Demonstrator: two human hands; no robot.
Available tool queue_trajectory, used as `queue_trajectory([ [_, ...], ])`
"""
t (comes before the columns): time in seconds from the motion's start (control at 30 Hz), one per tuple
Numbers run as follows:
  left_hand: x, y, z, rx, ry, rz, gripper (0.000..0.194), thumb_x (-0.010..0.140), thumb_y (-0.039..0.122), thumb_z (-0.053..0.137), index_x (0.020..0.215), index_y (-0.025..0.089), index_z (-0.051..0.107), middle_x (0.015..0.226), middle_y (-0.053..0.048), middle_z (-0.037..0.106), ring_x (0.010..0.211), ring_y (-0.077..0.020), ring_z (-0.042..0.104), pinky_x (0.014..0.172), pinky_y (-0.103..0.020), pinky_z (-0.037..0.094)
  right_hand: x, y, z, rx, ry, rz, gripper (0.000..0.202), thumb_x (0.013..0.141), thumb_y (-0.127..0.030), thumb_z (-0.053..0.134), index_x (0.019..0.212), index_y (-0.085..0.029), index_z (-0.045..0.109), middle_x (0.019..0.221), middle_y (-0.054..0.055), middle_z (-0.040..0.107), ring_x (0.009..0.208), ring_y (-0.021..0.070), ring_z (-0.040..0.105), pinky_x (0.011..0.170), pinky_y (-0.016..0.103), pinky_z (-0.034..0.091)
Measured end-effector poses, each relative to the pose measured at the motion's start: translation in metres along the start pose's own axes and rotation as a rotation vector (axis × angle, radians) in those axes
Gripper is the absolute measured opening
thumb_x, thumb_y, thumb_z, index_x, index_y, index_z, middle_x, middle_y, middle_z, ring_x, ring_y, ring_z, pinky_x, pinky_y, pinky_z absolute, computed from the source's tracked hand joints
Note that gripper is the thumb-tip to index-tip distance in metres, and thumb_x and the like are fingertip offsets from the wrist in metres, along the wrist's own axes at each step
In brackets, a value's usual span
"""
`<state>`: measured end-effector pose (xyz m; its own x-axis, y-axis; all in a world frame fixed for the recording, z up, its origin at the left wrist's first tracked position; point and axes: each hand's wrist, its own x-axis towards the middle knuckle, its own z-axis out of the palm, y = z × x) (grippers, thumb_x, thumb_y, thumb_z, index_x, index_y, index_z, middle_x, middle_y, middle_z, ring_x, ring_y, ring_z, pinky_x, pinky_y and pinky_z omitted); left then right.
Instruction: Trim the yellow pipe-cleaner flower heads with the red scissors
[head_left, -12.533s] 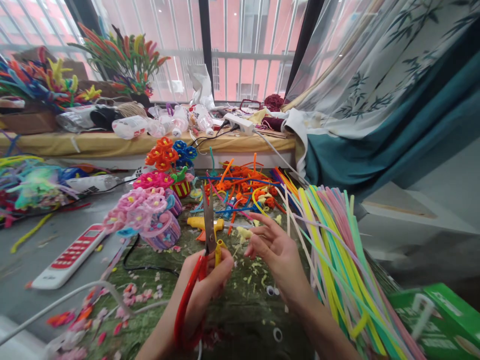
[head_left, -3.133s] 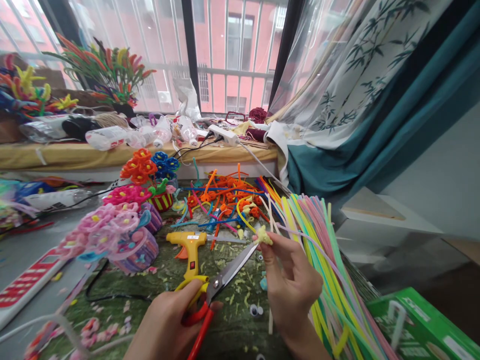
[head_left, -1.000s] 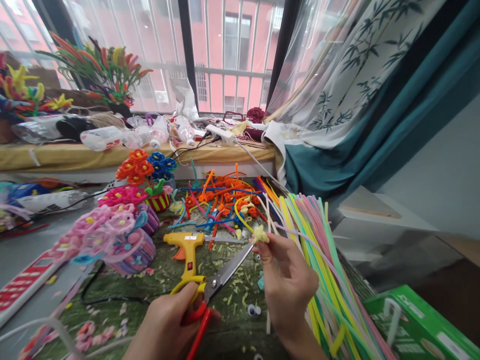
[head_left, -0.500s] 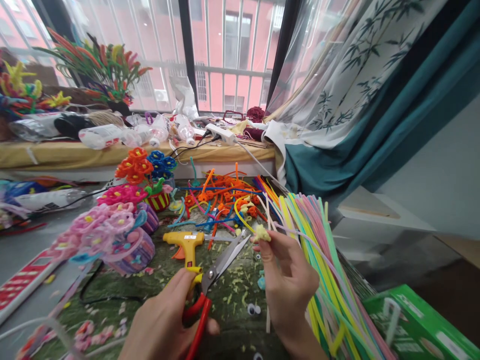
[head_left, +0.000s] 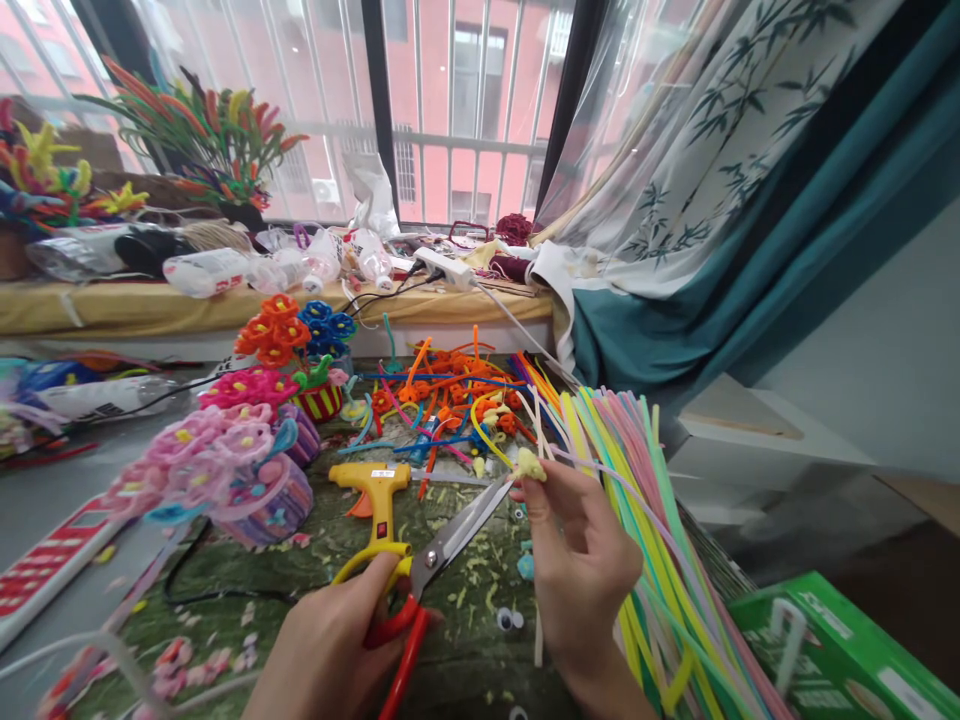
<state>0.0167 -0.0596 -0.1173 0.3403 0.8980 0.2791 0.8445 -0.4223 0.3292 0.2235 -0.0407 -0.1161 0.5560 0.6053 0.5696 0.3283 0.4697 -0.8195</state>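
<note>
My left hand [head_left: 334, 635] is wrapped round the red and yellow handles of a pair of scissors [head_left: 431, 560]. The blades point up and right, nearly together, with their tips at a small pale yellow fuzzy piece [head_left: 529, 464]. Thumb and fingertips of my right hand [head_left: 581, 550] pinch that piece. Behind the scissors, a yellow glue gun [head_left: 381, 490] lies on the green tabletop [head_left: 465, 660], which is strewn with pale yellow clippings.
Bundled coloured pipe cleaners [head_left: 637, 480] lie at the right, beside a green box [head_left: 840, 640]. Fuzzy pink flowers [head_left: 217, 440] stand at the left. Orange and blue pieces [head_left: 450, 385] are heaped at the back. Googly eyes [head_left: 509, 619] lie between my hands.
The scissors have moved slightly right and their blades have come closer together, with the tips now at the yellow piece. My right hand has barely moved and still pinches it.
</note>
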Motion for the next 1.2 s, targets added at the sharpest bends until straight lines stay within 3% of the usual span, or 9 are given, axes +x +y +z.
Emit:
queue_trajectory([
  [0.27, 0.002, 0.003, 0.003, -0.022, 0.101, 0.053, 0.023, 0.079, 0.032, 0.068, 0.066, 0.027, 0.050, 0.044, 0.013, 0.046, 0.033, -0.0099, 0.045, 0.038, -0.018, 0.032, 0.001, -0.001, 0.002, 0.015, -0.007, -0.006, 0.013, 0.086, -0.021, 0.071, 0.099, -0.022, 0.073, 0.084, 0.001, 0.079, 0.068, 0.0155, 0.076, 0.066, 0.025, 0.064],
  [0.47, 0.006, 0.008, -0.001, -0.044, 0.036, 0.049, 0.022, 0.079, 0.030, 0.067, 0.065, 0.027, 0.050, 0.045, 0.013, 0.047, 0.034, -0.0094, 0.048, 0.038, -0.016, 0.033, 0.002, -0.002, 0.002, -0.002, -0.001, -0.011, 0.012, 0.086, -0.021, 0.071, 0.098, -0.022, 0.074, 0.082, 0.001, 0.079, 0.067, 0.0151, 0.076, 0.065, 0.024, 0.064],
  [0.77, 0.007, 0.010, -0.005, -0.078, 0.037, -0.007, 0.023, 0.078, 0.030, 0.062, 0.061, 0.027, 0.047, 0.042, 0.012, 0.045, 0.033, -0.0100, 0.045, 0.037, -0.018, 0.032, 0.000, -0.003, 0.002, 0.027, -0.013, 0.017, 0.014, 0.085, -0.019, 0.072, 0.098, -0.024, 0.073, 0.083, -0.002, 0.079, 0.068, 0.0124, 0.076, 0.069, 0.021, 0.063],
  [1.2, 0.005, 0.013, -0.006, -0.078, 0.059, 0.055, 0.027, 0.079, 0.031, 0.065, 0.061, 0.026, 0.046, 0.042, 0.013, 0.042, 0.032, -0.0086, 0.042, 0.036, -0.017, 0.030, 0.002, -0.008, 0.001, 0.017, -0.012, 0.014, 0.012, 0.086, -0.019, 0.070, 0.097, -0.022, 0.073, 0.083, 0.001, 0.079, 0.068, 0.0142, 0.075, 0.067, 0.024, 0.064],
])
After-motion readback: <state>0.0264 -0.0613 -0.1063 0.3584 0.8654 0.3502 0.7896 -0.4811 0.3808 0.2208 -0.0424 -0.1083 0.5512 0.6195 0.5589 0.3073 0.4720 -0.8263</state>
